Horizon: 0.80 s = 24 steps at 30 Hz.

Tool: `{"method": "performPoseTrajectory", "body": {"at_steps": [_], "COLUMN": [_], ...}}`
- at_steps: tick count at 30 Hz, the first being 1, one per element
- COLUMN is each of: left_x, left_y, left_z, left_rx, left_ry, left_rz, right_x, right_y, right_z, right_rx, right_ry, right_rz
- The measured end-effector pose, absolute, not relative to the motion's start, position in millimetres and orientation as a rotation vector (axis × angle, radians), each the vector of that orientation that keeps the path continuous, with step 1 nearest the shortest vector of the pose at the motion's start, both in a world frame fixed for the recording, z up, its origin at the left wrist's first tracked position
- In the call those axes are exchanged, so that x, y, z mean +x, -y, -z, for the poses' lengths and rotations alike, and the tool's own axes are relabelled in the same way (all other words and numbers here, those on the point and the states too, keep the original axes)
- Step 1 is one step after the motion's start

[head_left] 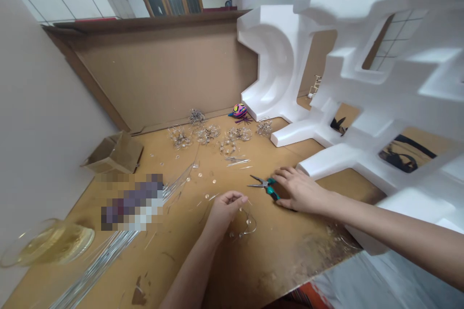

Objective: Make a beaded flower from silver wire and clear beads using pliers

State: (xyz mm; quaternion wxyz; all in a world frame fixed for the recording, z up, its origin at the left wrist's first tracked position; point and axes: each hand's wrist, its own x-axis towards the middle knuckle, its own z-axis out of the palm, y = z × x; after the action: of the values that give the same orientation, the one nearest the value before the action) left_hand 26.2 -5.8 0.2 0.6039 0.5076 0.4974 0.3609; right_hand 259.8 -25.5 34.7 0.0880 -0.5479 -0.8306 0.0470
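My left hand [226,210] is closed in a pinch on a thin wire piece. Below its fingertips hangs a curved wire loop [254,227] strung with several small clear beads [248,222]. To the right, my right hand [300,190] curls round the teal handles of a pair of pliers [268,186]. The pliers' pointed jaws are apart and face left, toward my left hand. Part of the handles is hidden under my palm and fingers. Loose short wires [237,160] and flat clear beads [214,181] lie on the tabletop beyond my hands.
Several tangled wire-and-bead pieces [207,133] sit at the back beside a colourful round object [239,110]. A large white foam block [286,137] stands right. Left are a cardboard box [119,152], a bundle of long wires [105,256] and a glass of yellowish liquid [54,244].
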Motion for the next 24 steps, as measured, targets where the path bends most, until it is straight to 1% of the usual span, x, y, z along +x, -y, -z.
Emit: {"method": "performPoseTrajectory", "body": {"at_steps": [2,6,14,19,24], "left_x": [25,24,25,23,23], "left_y": [6,7,9,8,5], "left_z": [-1,-4,-11,-9,-7], "left_rx": [1.162,1.128,1.071,1.035,0.918], "left_ry": [-1.135,-1.120,-1.056,-0.990,-0.907], "left_rz": [-0.817,-0.795,-0.765,-0.770,-0.782], "right_x": [269,269,253,252,263], "right_y": [28,30,24,21,22], "right_z": [-28,-17,-22,-26,-42], "right_rx": [-1.699,-1.781,-1.766,-1.851,-1.854], "right_ry": [2.542,2.605,2.679,2.609,2.533], "right_rz": [-0.018,0.068,0.249,0.128,-0.215]}}
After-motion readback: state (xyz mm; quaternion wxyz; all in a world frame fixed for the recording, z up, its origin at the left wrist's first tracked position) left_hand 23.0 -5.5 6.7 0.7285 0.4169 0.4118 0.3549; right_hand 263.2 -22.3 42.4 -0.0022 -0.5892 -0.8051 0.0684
